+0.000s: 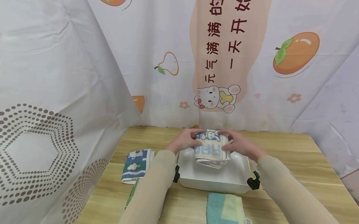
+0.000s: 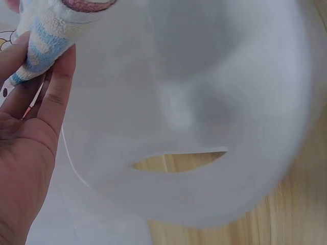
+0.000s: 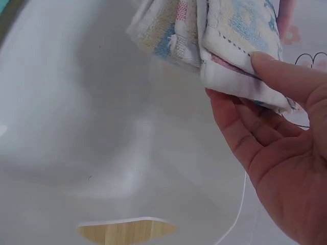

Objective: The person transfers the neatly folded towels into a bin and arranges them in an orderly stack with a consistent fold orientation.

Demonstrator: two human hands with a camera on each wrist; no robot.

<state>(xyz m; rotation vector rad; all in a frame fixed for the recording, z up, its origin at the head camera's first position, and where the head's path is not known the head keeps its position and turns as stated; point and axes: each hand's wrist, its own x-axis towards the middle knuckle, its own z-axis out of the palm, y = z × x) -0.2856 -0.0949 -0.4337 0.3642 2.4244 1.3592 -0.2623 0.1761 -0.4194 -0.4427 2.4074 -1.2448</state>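
A folded towel [image 1: 210, 147], blue and cream with a bunny pattern and white edges, is held up over a white plastic bin [image 1: 215, 185]. My left hand [image 1: 188, 139] grips its left side, thumb in front and fingers behind. On the opposite side, my right hand [image 1: 238, 143] pinches the folded layers between thumb and fingers. Striped blue-and-white terry of the towel [image 2: 46, 41] shows in the left wrist view. In the right wrist view several layers of the towel [image 3: 240, 46] hang above the smooth inside of the bin [image 3: 102, 127].
A folded blue-and-green towel [image 1: 136, 165] lies left of the bin, with a green-edged cloth [image 1: 132, 193] partly hidden under my left forearm. A teal-and-yellow towel [image 1: 225, 214] with a tag lies in front of the bin. Printed curtains [image 1: 168, 101] hang behind the wooden table [image 1: 297, 160].
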